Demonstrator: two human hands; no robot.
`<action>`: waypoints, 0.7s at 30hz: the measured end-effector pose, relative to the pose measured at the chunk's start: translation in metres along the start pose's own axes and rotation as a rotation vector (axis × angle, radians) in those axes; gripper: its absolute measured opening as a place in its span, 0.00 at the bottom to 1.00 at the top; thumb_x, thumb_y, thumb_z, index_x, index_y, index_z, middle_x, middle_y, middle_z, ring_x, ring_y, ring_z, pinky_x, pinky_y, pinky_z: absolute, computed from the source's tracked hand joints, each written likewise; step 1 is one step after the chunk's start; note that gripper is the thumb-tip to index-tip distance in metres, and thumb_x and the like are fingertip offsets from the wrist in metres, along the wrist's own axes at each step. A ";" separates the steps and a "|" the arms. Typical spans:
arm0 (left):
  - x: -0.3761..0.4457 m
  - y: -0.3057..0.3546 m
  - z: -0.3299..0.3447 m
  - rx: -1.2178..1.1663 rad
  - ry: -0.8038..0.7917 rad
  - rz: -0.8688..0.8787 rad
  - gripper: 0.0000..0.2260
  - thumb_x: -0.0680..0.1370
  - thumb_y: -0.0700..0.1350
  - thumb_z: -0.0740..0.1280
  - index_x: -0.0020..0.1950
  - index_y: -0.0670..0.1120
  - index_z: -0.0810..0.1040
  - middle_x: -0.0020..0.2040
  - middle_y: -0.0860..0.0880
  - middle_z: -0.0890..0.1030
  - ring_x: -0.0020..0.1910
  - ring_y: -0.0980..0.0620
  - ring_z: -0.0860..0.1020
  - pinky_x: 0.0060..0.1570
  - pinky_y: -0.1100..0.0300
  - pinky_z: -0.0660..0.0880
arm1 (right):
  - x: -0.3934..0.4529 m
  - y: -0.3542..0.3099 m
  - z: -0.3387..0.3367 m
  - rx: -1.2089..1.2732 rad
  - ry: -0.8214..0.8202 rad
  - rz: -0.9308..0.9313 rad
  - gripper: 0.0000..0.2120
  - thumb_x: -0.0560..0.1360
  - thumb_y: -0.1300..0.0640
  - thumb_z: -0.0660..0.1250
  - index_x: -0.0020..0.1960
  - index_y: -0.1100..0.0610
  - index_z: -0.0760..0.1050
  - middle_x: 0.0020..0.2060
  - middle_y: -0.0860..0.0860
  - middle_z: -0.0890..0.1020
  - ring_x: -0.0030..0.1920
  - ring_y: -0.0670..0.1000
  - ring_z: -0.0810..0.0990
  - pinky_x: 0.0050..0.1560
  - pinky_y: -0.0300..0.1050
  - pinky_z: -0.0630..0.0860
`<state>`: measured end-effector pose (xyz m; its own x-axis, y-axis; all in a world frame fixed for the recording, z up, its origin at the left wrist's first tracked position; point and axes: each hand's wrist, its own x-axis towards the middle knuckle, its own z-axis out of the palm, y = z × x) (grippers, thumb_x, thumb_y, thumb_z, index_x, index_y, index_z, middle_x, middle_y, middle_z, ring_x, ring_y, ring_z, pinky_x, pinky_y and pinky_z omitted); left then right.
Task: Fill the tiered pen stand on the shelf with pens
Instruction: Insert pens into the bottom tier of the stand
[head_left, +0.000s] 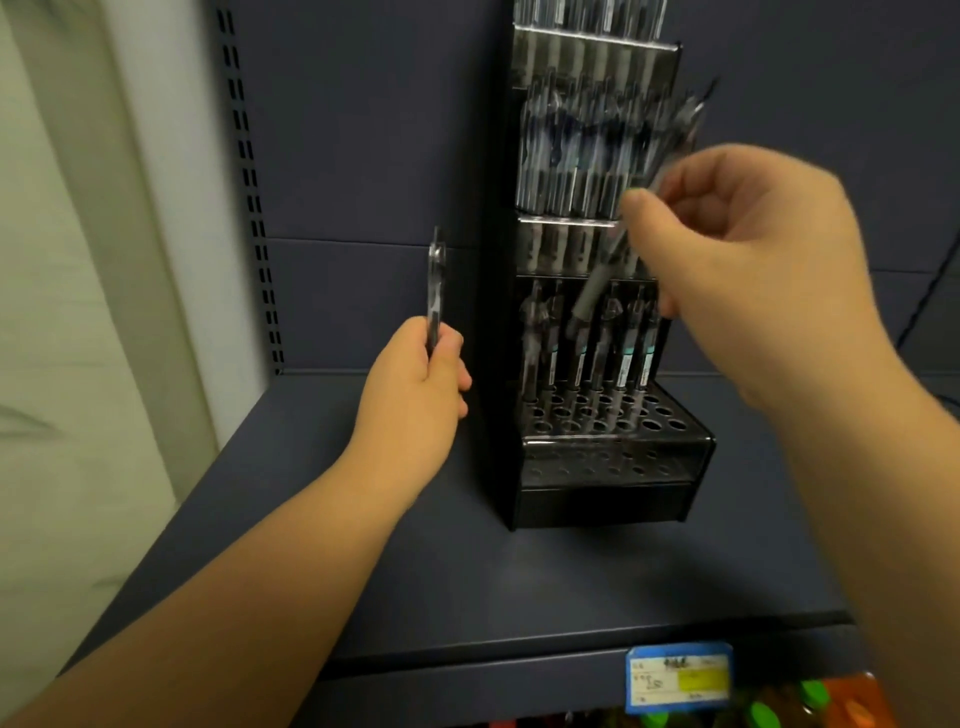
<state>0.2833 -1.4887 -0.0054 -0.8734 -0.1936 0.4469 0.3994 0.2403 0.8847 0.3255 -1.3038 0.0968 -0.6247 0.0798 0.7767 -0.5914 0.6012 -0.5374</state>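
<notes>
Shelf (571, 582) holds the black tiered pen stand (597, 457), its lowest tier half filled. My left hand (415, 384) grips one upright pen (435, 280) beside it; my right hand (753, 260) pinches several pens (670, 135) before the tiers.

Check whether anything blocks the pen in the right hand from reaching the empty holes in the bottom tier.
Nothing visible blocks it. The right hand holds a pen tilted above the bottom tier, whose front rows of holes are open; only the back row holds standing pens.
</notes>
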 end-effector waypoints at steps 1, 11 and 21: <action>0.000 0.000 0.001 -0.024 0.003 -0.030 0.09 0.85 0.47 0.57 0.49 0.50 0.73 0.37 0.53 0.76 0.29 0.62 0.72 0.30 0.67 0.71 | -0.003 0.005 0.000 -0.002 0.004 0.024 0.05 0.78 0.48 0.70 0.43 0.46 0.78 0.36 0.45 0.84 0.29 0.41 0.78 0.37 0.43 0.78; -0.003 -0.001 0.003 -0.035 -0.010 -0.068 0.09 0.85 0.47 0.57 0.49 0.50 0.74 0.37 0.53 0.76 0.28 0.62 0.72 0.31 0.65 0.72 | -0.021 0.031 0.016 -0.063 -0.127 0.183 0.04 0.77 0.47 0.72 0.45 0.45 0.79 0.37 0.43 0.84 0.27 0.41 0.80 0.29 0.30 0.72; -0.002 -0.005 0.003 -0.028 -0.026 -0.077 0.08 0.85 0.48 0.57 0.49 0.51 0.74 0.37 0.53 0.77 0.30 0.60 0.73 0.32 0.62 0.71 | -0.015 0.034 0.024 -0.224 -0.264 0.183 0.07 0.77 0.42 0.71 0.47 0.45 0.80 0.37 0.43 0.84 0.30 0.42 0.81 0.39 0.40 0.77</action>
<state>0.2822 -1.4872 -0.0112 -0.9089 -0.1853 0.3737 0.3377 0.1991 0.9200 0.3020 -1.3034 0.0589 -0.8366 0.0118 0.5477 -0.3506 0.7568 -0.5517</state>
